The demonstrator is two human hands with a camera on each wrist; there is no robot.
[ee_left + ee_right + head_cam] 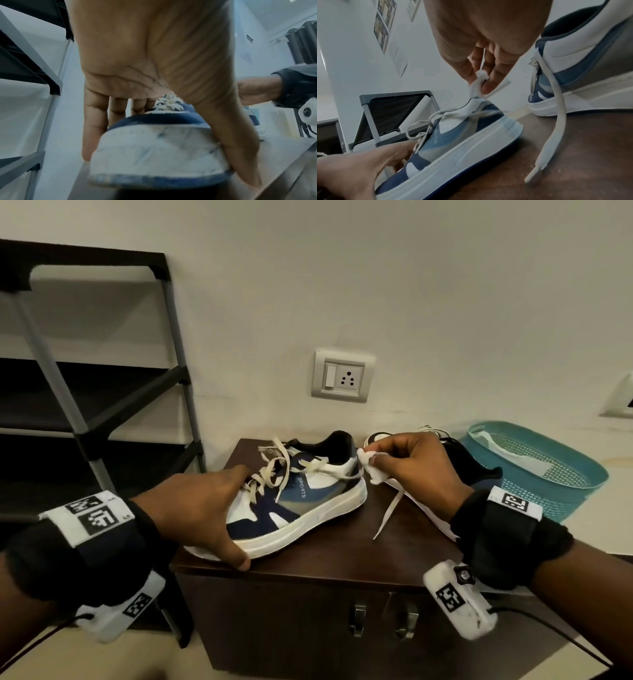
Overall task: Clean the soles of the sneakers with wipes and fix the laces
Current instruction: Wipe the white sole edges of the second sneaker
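A blue, grey and white sneaker [301, 501] stands upright on a dark brown cabinet [342, 559], its cream laces [274, 470] loose and untied. My left hand [205, 515] grips its toe, thumb on the near sole edge and fingers over the far side; the left wrist view shows the scuffed white toe cap [154, 151] between them. Just above the sneaker's heel, my right hand [404, 460] pinches a crumpled white wipe [371, 469], also seen as wipe [477, 83]. The second sneaker [583, 70] lies behind the right hand, one lace [553, 121] trailing over the cabinet top.
A teal plastic basket [548, 474] with white paper inside stands at the right. A black and grey shoe rack [85, 392] stands to the left against the wall. A wall socket [342, 376] is above the cabinet, which has two metal handles [380, 621] on its front.
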